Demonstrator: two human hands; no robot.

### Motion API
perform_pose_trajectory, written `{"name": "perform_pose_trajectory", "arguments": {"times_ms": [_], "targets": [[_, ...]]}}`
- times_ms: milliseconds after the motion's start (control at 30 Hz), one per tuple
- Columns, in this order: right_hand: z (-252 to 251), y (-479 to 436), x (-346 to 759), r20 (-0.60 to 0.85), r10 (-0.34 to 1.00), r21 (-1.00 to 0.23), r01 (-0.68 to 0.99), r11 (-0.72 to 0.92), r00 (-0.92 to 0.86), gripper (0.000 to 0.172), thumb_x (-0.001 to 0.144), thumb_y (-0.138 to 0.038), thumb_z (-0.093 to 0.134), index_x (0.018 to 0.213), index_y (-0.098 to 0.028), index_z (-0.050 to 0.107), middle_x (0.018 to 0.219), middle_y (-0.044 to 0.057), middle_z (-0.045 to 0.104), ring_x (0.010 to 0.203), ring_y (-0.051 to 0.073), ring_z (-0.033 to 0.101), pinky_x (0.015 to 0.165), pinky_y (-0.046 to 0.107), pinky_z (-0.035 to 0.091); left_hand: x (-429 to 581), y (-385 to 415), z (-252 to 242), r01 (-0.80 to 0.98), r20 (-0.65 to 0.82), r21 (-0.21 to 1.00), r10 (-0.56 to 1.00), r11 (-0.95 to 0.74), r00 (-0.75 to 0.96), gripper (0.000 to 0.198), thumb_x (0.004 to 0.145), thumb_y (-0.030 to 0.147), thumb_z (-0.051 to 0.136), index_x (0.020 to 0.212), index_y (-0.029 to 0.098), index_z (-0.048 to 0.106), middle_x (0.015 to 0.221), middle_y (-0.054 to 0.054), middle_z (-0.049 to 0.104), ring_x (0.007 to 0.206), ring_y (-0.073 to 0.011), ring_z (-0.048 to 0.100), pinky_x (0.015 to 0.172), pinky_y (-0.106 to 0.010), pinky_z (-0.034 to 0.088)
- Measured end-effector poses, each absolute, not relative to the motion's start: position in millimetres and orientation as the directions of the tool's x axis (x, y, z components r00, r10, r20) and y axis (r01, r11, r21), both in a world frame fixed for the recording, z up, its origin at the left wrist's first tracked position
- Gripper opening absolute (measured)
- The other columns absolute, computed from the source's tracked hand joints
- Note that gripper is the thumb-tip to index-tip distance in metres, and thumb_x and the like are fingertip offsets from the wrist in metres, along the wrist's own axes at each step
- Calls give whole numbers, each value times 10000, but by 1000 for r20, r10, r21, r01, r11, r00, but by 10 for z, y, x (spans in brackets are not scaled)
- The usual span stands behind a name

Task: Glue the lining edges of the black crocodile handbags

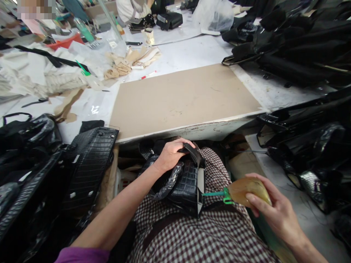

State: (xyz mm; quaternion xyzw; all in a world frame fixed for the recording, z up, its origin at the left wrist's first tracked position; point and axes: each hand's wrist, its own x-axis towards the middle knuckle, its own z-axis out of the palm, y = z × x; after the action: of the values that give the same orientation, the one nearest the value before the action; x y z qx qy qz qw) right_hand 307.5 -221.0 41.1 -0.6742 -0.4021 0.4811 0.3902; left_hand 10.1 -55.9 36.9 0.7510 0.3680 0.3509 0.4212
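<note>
A black crocodile-patterned handbag rests on my lap, over checked cloth. My left hand grips a black strap or flap at the bag's upper edge, fingers closed round it. In my right hand is a squeeze bottle of amber liquid, probably glue, held on its side. Its long green nozzle points left, with the tip at or very near the bag's pale side edge; whether it touches, I cannot tell. Crinkled clear plastic covers part of the bag.
A beige board lies on the white table before me. Black bag pieces are heaped at left, and more black bags at right. Cloth scraps, a red pen and another green-nozzled bottle lie beyond.
</note>
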Motion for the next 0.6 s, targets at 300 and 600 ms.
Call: {"name": "perform_pose_trajectory", "arguments": {"times_ms": [300,600], "targets": [[321,-1906,3090,-83,962,-944,289,-160,260,482,729,-417,803,1139,-241,621,862,19,660,473,130,538,467,238,520,121,-576,394,263,211,889,845,-375,492,105,867,97,653,880,139,749,985,-87,738,945,-203,697,915,-338,552],[277,-1769,3108,-78,976,-964,235,-125,202,499,724,-404,822,1150,-258,607,1004,48,678,740,217,676,525,249,560,119,-577,397,275,210,881,840,-384,500,113,871,103,646,886,139,751,982,-87,740,950,-206,699,917,-338,554]]}}
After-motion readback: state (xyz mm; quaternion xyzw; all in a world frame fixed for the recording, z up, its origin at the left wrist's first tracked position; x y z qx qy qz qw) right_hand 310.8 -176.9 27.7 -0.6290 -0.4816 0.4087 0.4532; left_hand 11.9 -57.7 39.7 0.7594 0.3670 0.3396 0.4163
